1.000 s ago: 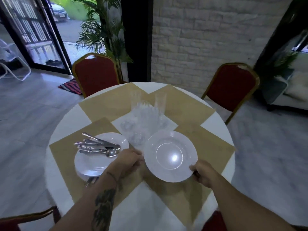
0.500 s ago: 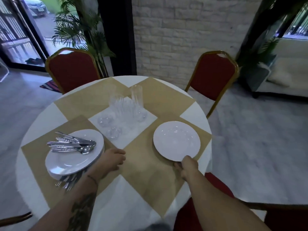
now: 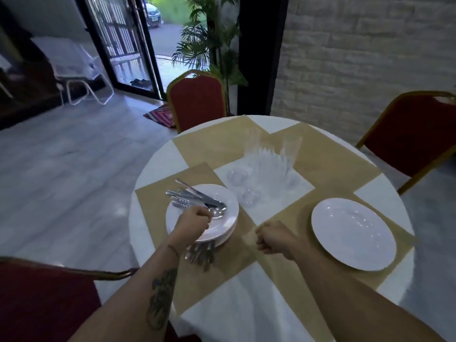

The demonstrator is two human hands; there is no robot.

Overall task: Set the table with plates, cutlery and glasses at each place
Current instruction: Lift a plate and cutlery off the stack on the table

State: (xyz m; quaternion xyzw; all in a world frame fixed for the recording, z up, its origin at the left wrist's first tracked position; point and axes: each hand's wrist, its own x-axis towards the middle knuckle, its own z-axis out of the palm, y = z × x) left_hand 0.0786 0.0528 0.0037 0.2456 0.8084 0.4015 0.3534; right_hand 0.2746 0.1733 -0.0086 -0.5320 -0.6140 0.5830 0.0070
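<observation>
**A:** ok so what's the room like?

**B:** Grey floor (image 3: 61, 169), pale brick wall (image 3: 370, 58) upper right, and a dark pillar (image 3: 261, 58) next to it. There's a palm plant (image 3: 209, 45) at top centre. Upper left is a glass door (image 3: 128, 40) with a car (image 3: 153, 12) outside and a white lounge chair (image 3: 79, 70) indoors. A patterned rug (image 3: 162, 114) lies by the doorway. I count three red chairs with gold frames: the far chair (image 3: 197, 99), the right chair (image 3: 407, 134) and the near chair (image 3: 37, 304) at lower left.

**A:** and the surface?

**B:** Round surface (image 3: 246, 317) with a white cloth and tan placemats (image 3: 320, 166) laid cornerwise around a white square in the middle. The glasses (image 3: 266, 164) are bunched on that square, pretty blurry tbh. A single plate (image 3: 352, 233) sits on the mat at lower right with nothing touching it. The plate stack (image 3: 222, 225) is on the mat at centre-left. The top cutlery (image 3: 195, 196) lies across its top plate, and a second cutlery bundle (image 3: 199, 255) pokes out from under its near edge.

**A:** hands?

**B:** The left hand (image 3: 195, 222) is over the stack, grip closed round the near ends of the top cutlery. The right hand (image 3: 274, 238) hovers above the mat between the stack and the single plate. Its grip is curled into a fist with nothing in it.
</observation>
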